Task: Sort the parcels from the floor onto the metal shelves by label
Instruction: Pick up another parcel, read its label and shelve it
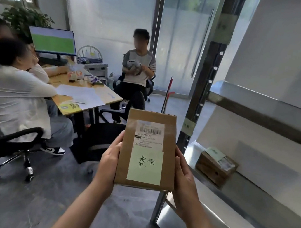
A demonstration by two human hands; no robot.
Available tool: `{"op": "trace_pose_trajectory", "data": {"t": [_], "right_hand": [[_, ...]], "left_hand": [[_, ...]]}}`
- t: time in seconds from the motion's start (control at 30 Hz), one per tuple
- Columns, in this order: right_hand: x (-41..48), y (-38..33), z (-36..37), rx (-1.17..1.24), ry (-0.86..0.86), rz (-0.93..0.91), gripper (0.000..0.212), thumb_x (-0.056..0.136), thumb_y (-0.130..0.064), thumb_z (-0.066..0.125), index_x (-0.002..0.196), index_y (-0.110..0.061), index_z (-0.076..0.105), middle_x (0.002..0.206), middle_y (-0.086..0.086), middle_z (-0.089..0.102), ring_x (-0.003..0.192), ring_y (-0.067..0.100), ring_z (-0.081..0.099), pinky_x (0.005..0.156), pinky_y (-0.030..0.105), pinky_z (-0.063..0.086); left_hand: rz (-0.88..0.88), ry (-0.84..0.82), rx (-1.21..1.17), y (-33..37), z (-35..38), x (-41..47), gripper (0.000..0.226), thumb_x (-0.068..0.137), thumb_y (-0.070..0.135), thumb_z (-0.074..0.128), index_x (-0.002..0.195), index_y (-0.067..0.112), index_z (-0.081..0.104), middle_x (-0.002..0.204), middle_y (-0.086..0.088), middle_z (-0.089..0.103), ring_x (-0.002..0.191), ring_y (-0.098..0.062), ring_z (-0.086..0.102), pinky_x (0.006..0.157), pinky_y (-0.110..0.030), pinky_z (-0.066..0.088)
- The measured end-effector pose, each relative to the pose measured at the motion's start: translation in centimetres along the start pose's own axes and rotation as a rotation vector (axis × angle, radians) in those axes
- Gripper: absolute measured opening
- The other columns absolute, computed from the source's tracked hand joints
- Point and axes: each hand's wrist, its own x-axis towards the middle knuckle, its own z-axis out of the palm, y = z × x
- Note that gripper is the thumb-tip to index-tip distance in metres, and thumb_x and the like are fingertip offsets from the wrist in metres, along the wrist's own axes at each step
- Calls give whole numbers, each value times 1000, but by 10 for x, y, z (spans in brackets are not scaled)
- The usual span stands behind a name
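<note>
I hold a flat brown cardboard parcel (170, 132) upright in front of me, label side facing me. It carries a white barcode label and a pale green note with handwritten characters. My left hand (109, 160) grips its left edge and my right hand (185, 178) grips its right edge. The metal shelves (262, 108) stand to my right, with a dark upright post (202, 94) right behind the parcel. A second small brown parcel (213, 169) with a green note lies on a middle shelf.
Three people sit around a yellow-edged desk (90, 95) at the left, with a monitor (52, 41) and papers on it. Black office chairs (6, 142) stand on the grey floor. A red-handled mop (168, 93) leans by the glass door.
</note>
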Motion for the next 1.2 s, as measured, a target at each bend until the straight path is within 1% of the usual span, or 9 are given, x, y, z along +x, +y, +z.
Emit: {"op": "trace_pose_trajectory", "data": {"t": [0.07,0.23,0.4,0.57,0.67,0.83,1.0,1.1,1.2], "right_hand": [[12,-2,14,-14,52,-3,50,90,-57,54,139,-52,52,143,-10,61,133,17,58,112,51,45],[29,-9,28,0,232,-27,43,90,-52,56,133,-51,59,135,-9,67,127,18,63,108,49,48],[33,-25,17,-31,403,-78,41,89,-54,57,130,-52,61,135,-12,67,126,15,63,112,50,44],[35,-53,-2,-118,462,-113,42,94,-60,51,135,-55,54,140,-15,63,132,16,58,114,53,42],[40,-69,-11,-109,478,-132,41,94,-56,50,135,-54,54,135,-12,66,124,16,65,106,51,51],[52,-89,-21,-89,495,-160,40,93,-55,51,133,-53,57,124,-14,72,109,12,72,87,43,62],[67,-100,-26,-74,479,-209,43,89,-59,54,131,-54,58,132,-12,69,125,18,64,103,51,53],[72,-107,-32,-39,483,-244,38,94,-49,51,131,-49,60,127,-11,71,120,17,67,96,42,58],[73,-122,-43,-80,508,-283,37,92,-55,51,128,-57,59,133,-13,67,125,19,63,99,50,56]], "left_hand": [[-14,-57,-15,4,-10,23,40,104,35,44,140,45,58,145,-8,62,132,-35,59,107,-58,47],[-46,-244,-35,14,-6,78,42,109,17,36,142,28,59,120,-13,76,109,-35,73,90,-48,57],[-70,-380,-31,24,26,98,39,109,24,39,141,32,59,121,-9,76,110,-36,72,97,-59,55],[-64,-482,-47,38,65,114,38,108,19,40,138,24,63,115,-11,78,100,-31,74,82,-44,59],[-34,-510,-64,51,84,117,37,108,19,40,135,27,65,110,-10,79,94,-28,74,80,-43,59],[-22,-500,-65,64,103,123,38,108,24,41,138,32,62,117,-12,77,100,-32,71,85,-46,57],[-1,-484,-65,82,116,134,37,108,21,40,134,26,66,110,-14,78,88,-24,74,73,-38,56],[11,-482,-74,88,126,137,36,108,22,40,132,26,67,106,-12,80,86,-24,75,72,-38,57],[15,-494,-102,95,143,137,36,108,19,38,134,18,64,96,-9,81,78,-20,76,64,-34,59]]}}
